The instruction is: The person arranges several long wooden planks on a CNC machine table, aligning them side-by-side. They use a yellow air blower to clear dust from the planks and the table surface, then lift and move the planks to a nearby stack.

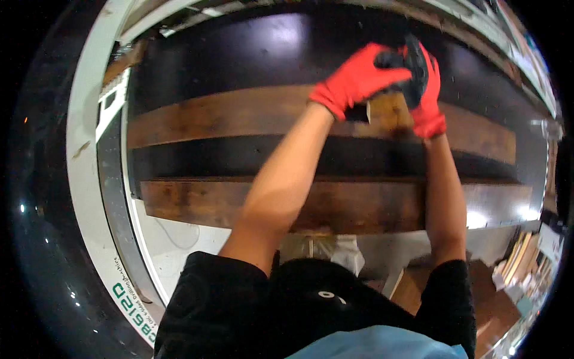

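Both my hands wear red gloves with black palms, and they are raised close together over the far wooden plank (239,115). My left hand (365,75) has its thumb stretched toward the right palm, its fingers apart from the thumb. My right hand (426,84) stands on edge, palm turned left and fingers extended. Nothing held shows clearly between them, and motion blurs the fingers. Just below the hands a lighter yellow-brown wood patch (391,113) shows beside a small dark shape. Whether it is a separate block, I cannot tell.
A second brown plank (269,203) lies parallel along the near edge of the dark work surface (221,60). A white machine frame (84,149) with lettering runs along the left. Stacked board pieces (520,257) stand at the lower right, near a brown panel (490,299).
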`<act>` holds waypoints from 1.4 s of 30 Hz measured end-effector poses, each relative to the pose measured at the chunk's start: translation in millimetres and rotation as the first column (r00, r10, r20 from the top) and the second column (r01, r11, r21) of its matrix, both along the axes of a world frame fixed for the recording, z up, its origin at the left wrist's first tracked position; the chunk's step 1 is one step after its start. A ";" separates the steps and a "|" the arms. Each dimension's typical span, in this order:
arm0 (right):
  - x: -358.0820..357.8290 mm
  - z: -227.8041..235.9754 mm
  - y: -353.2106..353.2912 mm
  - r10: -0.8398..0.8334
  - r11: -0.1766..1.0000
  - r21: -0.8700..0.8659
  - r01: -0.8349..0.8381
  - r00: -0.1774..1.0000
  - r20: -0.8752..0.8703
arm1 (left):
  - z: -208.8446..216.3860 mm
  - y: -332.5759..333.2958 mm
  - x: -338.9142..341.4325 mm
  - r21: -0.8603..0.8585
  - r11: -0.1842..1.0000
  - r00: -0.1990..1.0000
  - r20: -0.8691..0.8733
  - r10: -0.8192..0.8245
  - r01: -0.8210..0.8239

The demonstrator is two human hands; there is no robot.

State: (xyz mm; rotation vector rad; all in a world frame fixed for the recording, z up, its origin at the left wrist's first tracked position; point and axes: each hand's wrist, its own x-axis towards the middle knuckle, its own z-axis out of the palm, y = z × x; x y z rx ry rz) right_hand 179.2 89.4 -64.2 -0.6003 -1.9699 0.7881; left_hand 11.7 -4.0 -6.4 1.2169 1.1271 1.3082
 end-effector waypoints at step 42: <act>-25.9 37.0 28.5 -0.220 0.812 -0.391 0.433 0.848 0.482 | 9.7 13.0 -20.4 0.097 0.995 0.534 -0.842 0.079 0.005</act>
